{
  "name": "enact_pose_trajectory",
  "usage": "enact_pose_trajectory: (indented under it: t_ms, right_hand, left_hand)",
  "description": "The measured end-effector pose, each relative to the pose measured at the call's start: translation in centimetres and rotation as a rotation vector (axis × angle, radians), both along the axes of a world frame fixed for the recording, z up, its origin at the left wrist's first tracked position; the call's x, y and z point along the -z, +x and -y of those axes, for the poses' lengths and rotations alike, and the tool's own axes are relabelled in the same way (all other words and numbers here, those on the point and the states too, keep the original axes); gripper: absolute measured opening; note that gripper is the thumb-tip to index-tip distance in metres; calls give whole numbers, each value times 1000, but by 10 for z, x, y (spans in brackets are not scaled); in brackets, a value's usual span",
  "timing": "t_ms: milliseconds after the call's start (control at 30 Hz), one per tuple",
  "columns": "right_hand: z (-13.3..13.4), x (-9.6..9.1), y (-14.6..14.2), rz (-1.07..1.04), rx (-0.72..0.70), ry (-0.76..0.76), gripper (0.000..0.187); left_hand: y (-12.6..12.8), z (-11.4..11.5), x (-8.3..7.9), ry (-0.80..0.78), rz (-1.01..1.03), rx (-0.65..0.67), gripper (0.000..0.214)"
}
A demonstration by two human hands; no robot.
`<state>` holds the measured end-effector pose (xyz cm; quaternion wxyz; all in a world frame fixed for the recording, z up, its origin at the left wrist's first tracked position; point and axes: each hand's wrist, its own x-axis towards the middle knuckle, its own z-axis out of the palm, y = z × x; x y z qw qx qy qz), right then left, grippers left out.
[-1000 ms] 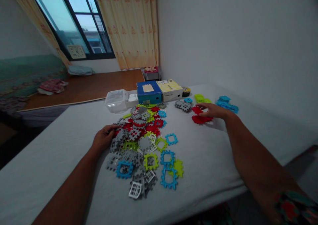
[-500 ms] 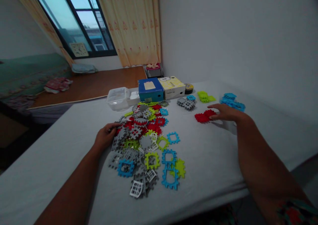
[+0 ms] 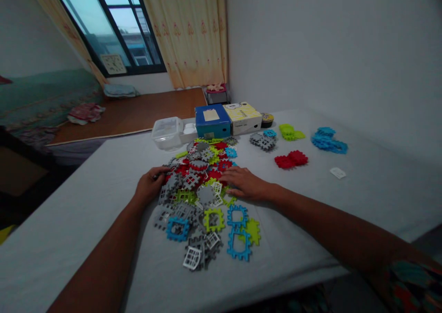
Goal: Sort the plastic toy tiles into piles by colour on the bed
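A heap of flat toothed plastic tiles [image 3: 203, 198] in grey, red, blue, green and white lies on the grey table [image 3: 311, 211]. My left hand [image 3: 149, 187] rests at the heap's left edge, fingers curled onto grey tiles; whether it grips one is unclear. My right hand [image 3: 243, 183] lies flat with fingers stretched out over the heap's right side, on green and blue tiles. Sorted groups sit further right: red tiles [image 3: 291, 159], blue tiles [image 3: 328, 140], green tiles [image 3: 290, 132] and grey tiles [image 3: 262, 141].
A clear plastic tub [image 3: 167, 132], a blue box [image 3: 212, 121], a yellow-white box [image 3: 242, 118] and a small round tin [image 3: 267, 119] line the table's far edge. A small white piece [image 3: 337, 172] lies alone at the right. The wall runs close behind.
My right hand has left the red group and moved left onto the heap. A white piece now shows where the hand was. My left hand has stayed put.
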<state>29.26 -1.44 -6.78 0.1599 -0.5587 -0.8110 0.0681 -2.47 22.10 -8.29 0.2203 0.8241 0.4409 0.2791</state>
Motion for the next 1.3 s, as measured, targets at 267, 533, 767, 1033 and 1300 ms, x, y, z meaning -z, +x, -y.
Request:
enact_pose_trajectory:
  t_ms: [267, 533, 767, 1033, 1300]
  right_hand:
    - [-5, 4, 16, -165, 88, 172, 25]
    - [-14, 10, -1, -84, -3, 66, 31]
    - [-3, 2, 16, -241, -29, 49, 11]
    - [2, -11, 44, -120, 224, 85, 66]
    - [34, -41, 132, 76, 712, -20, 52]
  left_hand:
    - [1, -1, 0, 24, -23, -15, 39]
    - [1, -2, 1, 23, -11, -19, 39]
    - [0, -2, 0, 36, -22, -15, 38]
    - [-3, -8, 3, 40, -8, 15, 39]
    - [-5, -15, 7, 18, -31, 9, 42]
